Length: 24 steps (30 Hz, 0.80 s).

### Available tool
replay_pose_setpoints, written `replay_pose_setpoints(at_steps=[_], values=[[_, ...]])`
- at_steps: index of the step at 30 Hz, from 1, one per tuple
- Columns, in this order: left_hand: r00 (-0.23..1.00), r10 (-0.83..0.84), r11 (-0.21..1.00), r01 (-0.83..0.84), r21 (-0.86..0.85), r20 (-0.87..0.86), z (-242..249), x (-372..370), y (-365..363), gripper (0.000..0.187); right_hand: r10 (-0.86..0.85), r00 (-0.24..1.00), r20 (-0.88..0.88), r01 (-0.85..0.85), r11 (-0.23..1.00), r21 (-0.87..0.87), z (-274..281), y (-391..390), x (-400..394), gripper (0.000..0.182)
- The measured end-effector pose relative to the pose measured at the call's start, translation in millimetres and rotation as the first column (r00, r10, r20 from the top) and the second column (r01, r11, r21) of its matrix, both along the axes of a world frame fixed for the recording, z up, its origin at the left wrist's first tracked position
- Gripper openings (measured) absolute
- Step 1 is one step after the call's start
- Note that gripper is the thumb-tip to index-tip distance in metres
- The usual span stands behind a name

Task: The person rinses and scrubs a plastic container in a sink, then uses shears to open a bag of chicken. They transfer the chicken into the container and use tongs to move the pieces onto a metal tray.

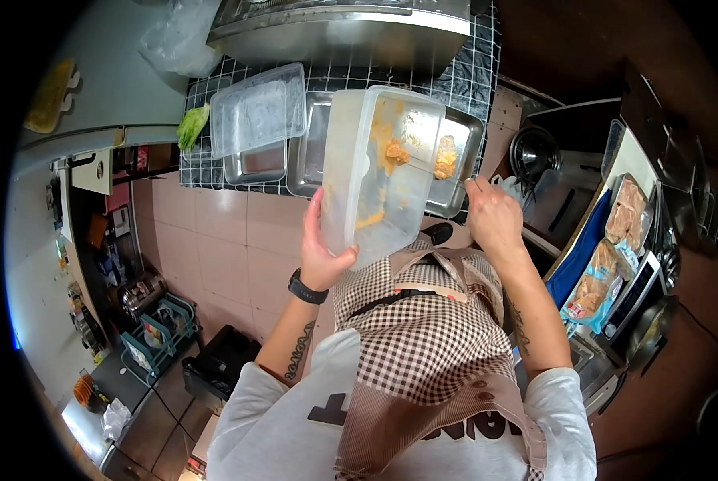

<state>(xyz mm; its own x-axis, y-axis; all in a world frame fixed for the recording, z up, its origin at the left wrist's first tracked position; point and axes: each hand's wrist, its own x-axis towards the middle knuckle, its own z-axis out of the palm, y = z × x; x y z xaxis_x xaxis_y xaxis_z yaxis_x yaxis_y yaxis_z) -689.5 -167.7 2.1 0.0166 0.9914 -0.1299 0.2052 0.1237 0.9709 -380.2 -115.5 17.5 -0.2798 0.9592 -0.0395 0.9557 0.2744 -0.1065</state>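
Observation:
My left hand (324, 258) grips a clear plastic food container (345, 160) by its lower edge and holds it tilted above the trays. Orange sauce smears its inside wall, and an orange-coated lump of food (397, 152) sits in it. My right hand (494, 215) is closed around the end of a thin metal utensil (459, 175) that reaches toward that lump; its tip is not clear enough to name. Beneath, a metal tray (474, 152) holds another orange-coated piece (445, 157). A second metal tray (301, 160) is partly covered by the container.
A clear plastic lid or box (259, 108) rests over a smaller metal tray (255, 167). Lettuce (191, 127) lies at the left edge of the checked tabletop (207, 172). A steel appliance (339, 40) stands behind. Bagged bread (595, 284) is on the right counter.

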Motion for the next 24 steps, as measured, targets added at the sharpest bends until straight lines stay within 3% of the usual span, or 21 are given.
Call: replay_pose_setpoints(at_steps=[4, 14, 17, 21, 24], values=[[1.000, -0.006, 1.000, 0.007, -0.027, 0.021, -1.8, -1.9, -0.8, 0.101, 0.006, 1.000, 0.001, -0.006, 1.000, 0.016, -5.5, 2.4, 4.1, 0.011], [1.000, 0.017, 0.999, -0.018, -0.033, -0.012, 2.6, -0.7, 4.9, 0.099, -0.188, 0.951, -0.245, 0.189, 0.982, -0.021, 5.7, -0.9, 29.6, 0.022], [0.999, 0.049, 0.998, -0.049, -0.040, 0.005, 4.1, -8.2, 5.0, 0.099, -0.208, 0.938, -0.276, 0.232, 0.971, 0.058, 4.2, -12.5, 45.2, 0.019], [0.996, 0.093, 0.995, -0.093, -0.045, 0.000, 1.2, -19.6, 6.1, 0.099, -0.298, 0.938, -0.176, 0.296, 0.954, -0.035, -22.8, -12.6, 66.4, 0.017], [0.994, 0.106, 0.990, -0.104, -0.093, 0.019, 1.7, -20.1, 8.0, 0.098, -0.324, 0.946, 0.021, 0.324, 0.935, -0.146, -53.9, 4.3, 67.9, 0.019]])
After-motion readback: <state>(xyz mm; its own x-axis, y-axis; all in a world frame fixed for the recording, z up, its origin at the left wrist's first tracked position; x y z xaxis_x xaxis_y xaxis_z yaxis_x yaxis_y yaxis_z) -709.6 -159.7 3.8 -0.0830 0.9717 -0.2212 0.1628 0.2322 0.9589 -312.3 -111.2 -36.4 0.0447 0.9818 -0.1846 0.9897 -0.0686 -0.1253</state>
